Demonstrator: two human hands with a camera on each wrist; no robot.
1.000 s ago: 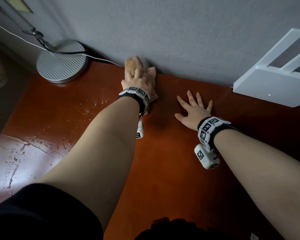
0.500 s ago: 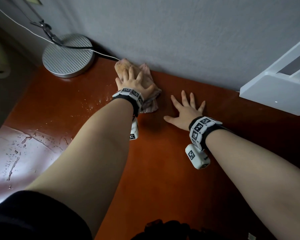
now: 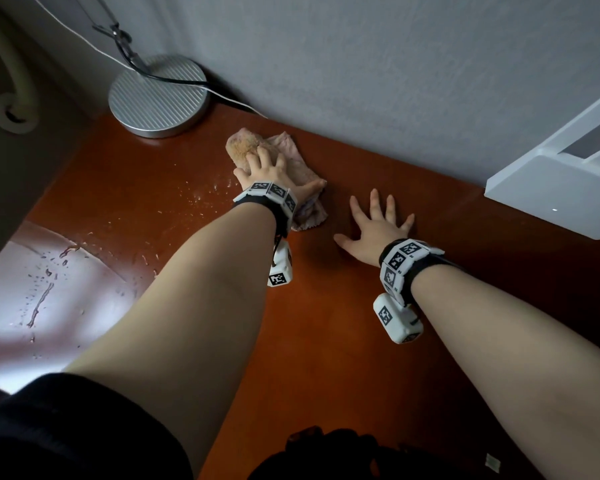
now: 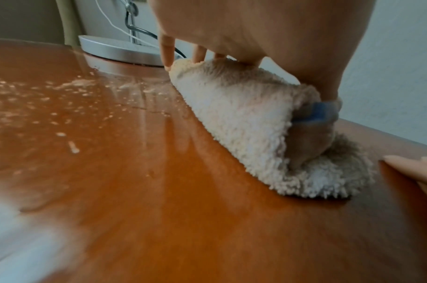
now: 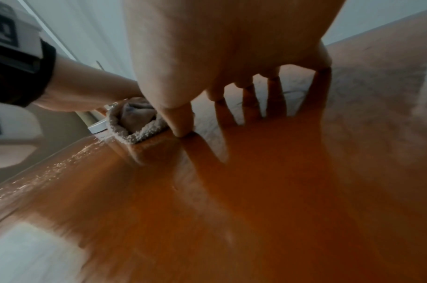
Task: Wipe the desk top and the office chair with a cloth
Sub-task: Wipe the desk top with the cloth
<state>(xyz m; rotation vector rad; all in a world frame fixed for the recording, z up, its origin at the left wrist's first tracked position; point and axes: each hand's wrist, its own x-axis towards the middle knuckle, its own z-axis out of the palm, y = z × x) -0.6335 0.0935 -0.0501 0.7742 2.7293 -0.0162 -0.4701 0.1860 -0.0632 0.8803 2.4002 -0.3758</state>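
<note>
- So the cloth is a fluffy, pale beige-pink thing, bunched and folded over itself, with a bit of blue tucked in the fold on the left-wrist view (a label or trim maybe, too blurry to say).
- It sits on the reddish-brown bench, toward the back edge near the grey wall, a little right of the round silver lamp base.
- Left hand is laid on top of the cloth, fingers fairly straight and fanned out, palm pushing it flat onto the bench; the thumb sticks out to the right along the cloth's edge.
- Right hand is just beside the cloth, not on it. It holds nothing: fingers spread wide, fingertips planted on the bare wood, palm arched off the surface in the right-wrist view.
- Left of the cloth there's a scatter of water droplets on the wood, and more streaks on the glare patch at the bench's left front.
- A white router sits at the far right of the bench, well apart from both hands.
- Both wrists wear black bands with printed marker squares.
</note>
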